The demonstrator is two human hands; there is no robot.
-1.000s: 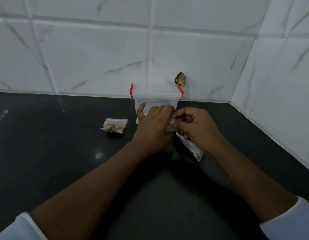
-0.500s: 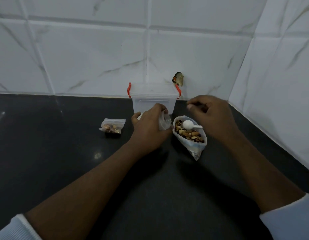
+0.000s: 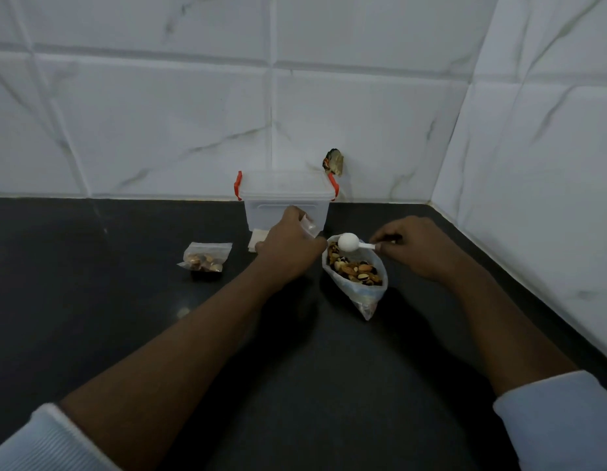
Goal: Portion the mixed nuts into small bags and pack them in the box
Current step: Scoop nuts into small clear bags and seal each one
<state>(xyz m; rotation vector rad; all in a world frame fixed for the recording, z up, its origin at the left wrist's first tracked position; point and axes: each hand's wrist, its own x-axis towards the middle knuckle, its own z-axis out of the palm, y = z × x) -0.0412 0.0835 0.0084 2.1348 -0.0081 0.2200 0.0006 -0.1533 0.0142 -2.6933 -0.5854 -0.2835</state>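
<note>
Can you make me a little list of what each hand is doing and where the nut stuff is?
left hand: holds an empty small bag
right hand: pinches the white scoop by its handle
big nut bag: open, lying on the counter, under the scoop
filled small bag: on the counter, left of both hands
box: clear, red latches, by the wall

The light is dim and cool, with one faint glint on the dark counter (image 3: 91, 300). Tile lines (image 3: 274, 107) bend near the edges.
</note>
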